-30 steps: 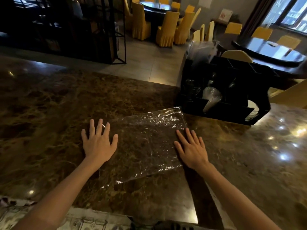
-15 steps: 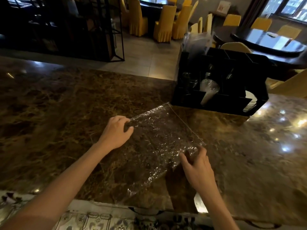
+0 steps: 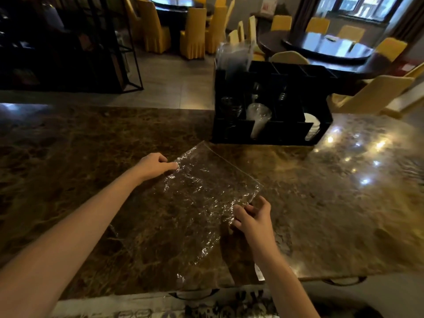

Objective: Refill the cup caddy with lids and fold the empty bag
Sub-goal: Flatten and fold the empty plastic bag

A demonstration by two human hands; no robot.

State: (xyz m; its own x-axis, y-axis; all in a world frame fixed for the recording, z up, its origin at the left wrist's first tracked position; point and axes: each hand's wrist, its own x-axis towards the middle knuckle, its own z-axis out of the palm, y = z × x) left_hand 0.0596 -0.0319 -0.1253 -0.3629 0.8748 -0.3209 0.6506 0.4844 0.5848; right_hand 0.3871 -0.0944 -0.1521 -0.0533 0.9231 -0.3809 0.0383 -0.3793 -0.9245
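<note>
1. Marble counter (image 3: 91, 157): the empty bag (image 3: 195, 203) lies flat on it, clear and crinkled, long axis running diagonally from the near edge up toward the cup caddy (image 3: 270, 131).
2. Cup caddy is black, sits at the far edge just beyond the bag's far corner. Front slots hold a clear cup stack (image 3: 258, 118) lying on its side and white lids (image 3: 312, 126) at the right end; the dark left slot looks like more lids, can't confirm.
3. Left hand (image 3: 156, 165) pinches the bag's far-left edge, fingers curled.
4. Right hand (image 3: 252, 216) pinches the right edge near the corner.
5. Judgement: the hands sit on opposite long edges, so the fold goes across the short axis; either hand is equally placed to carry its edge over.
</note>
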